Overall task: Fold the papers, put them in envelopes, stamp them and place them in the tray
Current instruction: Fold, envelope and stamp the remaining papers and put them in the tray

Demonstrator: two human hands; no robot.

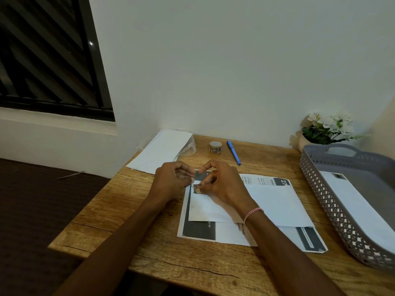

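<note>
Fingers [197, 190] of the right hand [224, 182] press a small stamp [195, 187] onto the far left corner of a white envelope [267, 204], the thumb and forefinger above them curled narrow around a grey strip [199, 175] that looks like stamp backing; whether they grip it cannot be told. The left hand [171, 180], fingers bent in close, meets the same strip from the other side, its fingertips beside the stamp corner. Both forearms reach in from the near edge of the wooden worktop [119, 210] and converge over the envelope, the right wrist wearing a pink-and-white bracelet [252, 213]. The envelope lies flat with its long axis running left to right, tilted slightly, on top of printed papers [198, 230] that show dark blocks and text at their edges. At the far side of the worktop stand a stamp roll [215, 146] and a blue pen [233, 152], the pen pointing from the wall toward the person. A stack of blank envelopes [160, 151] lies at the far left corner, overhanging the edge. To the right sits a grey perforated tray [320, 189] holding one stamped envelope [359, 208], its long axis running away from the person. Behind the tray is a pot of white flowers [327, 127]. A dark window [47, 54] fills the wall at left.
</note>
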